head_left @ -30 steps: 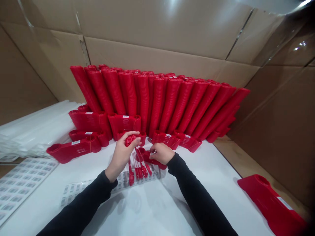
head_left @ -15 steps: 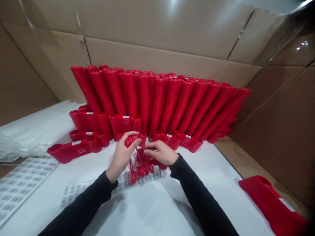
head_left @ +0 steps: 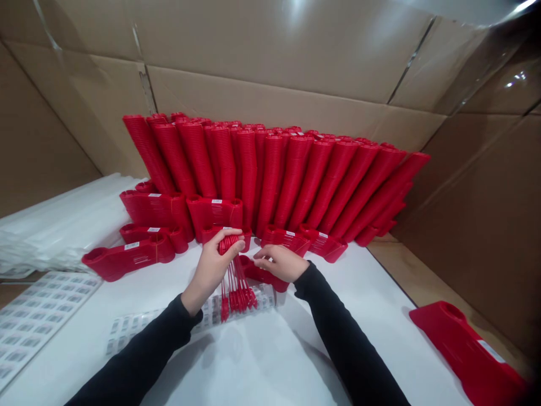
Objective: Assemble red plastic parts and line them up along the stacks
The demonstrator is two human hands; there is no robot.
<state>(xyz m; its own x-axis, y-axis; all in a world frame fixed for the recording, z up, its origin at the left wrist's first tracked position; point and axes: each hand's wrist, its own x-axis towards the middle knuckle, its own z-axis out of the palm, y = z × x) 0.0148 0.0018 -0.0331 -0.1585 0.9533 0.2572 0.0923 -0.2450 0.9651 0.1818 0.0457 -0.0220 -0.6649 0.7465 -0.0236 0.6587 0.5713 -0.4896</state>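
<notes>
My left hand [head_left: 214,264] grips a bundle of thin red plastic pieces [head_left: 237,293] by its rounded top end. The lower ends hang down and spread slightly apart. To the right of the bundle is my right hand [head_left: 282,262], its fingers loosely bent, thumb apart, with nothing visible in them. Behind and below that hand lies a red stack [head_left: 264,275], partly hidden by the hand and the bundle. Under the bundle a sheet of printed labels [head_left: 131,328] stretches across the white table [head_left: 236,366].
Tall nested red stacks [head_left: 270,175] lean against the cardboard wall [head_left: 270,84]. Shorter labelled red stacks [head_left: 127,256] stand before them. White plastic bags [head_left: 63,220] and another label sheet [head_left: 38,321] lie at left. One labelled red stack [head_left: 460,349] sits at the right edge.
The hanging ends of the bundle have swung left and drawn closer together. My right hand has moved slightly right, away from the bundle.
</notes>
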